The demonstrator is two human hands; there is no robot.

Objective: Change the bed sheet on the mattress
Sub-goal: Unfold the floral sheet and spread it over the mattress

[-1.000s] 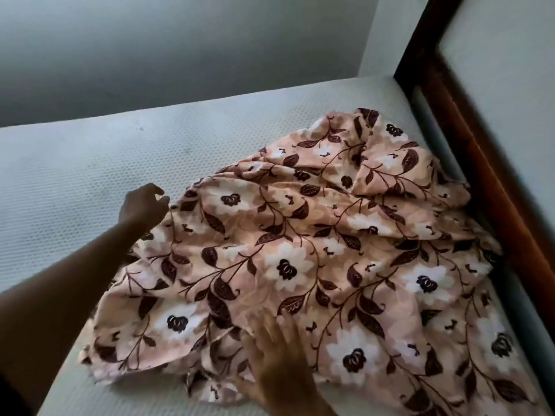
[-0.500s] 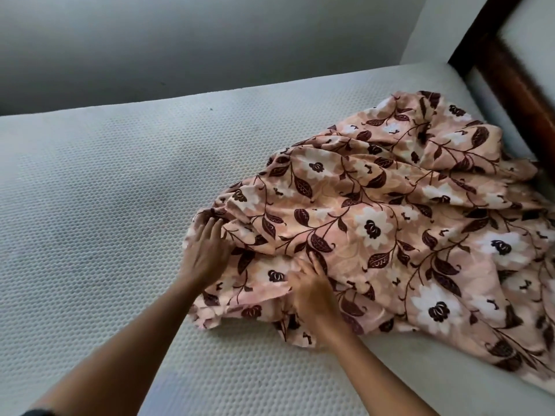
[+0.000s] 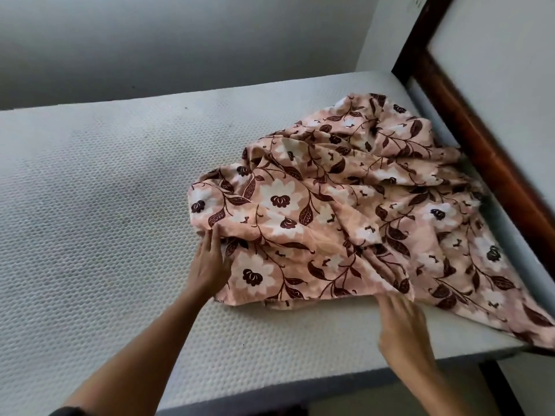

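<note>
We are pinching a fold of the crumpled floral sheet (image 3: 345,211) with our left hand (image 3: 210,265); the right hand (image 3: 402,322) is blurring at the sheet's near edge, grip untellable. The sheet is lying heaped on the dimpled white mattress (image 3: 90,205), toward its right side, with the wooden frame (image 3: 480,151) bordering there.

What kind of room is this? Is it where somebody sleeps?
Most likely a bedroom. There is a bare mattress, a dark wooden bed frame along one side of it, and a flowered sheet lying bunched on top.

No legible text or labels
</note>
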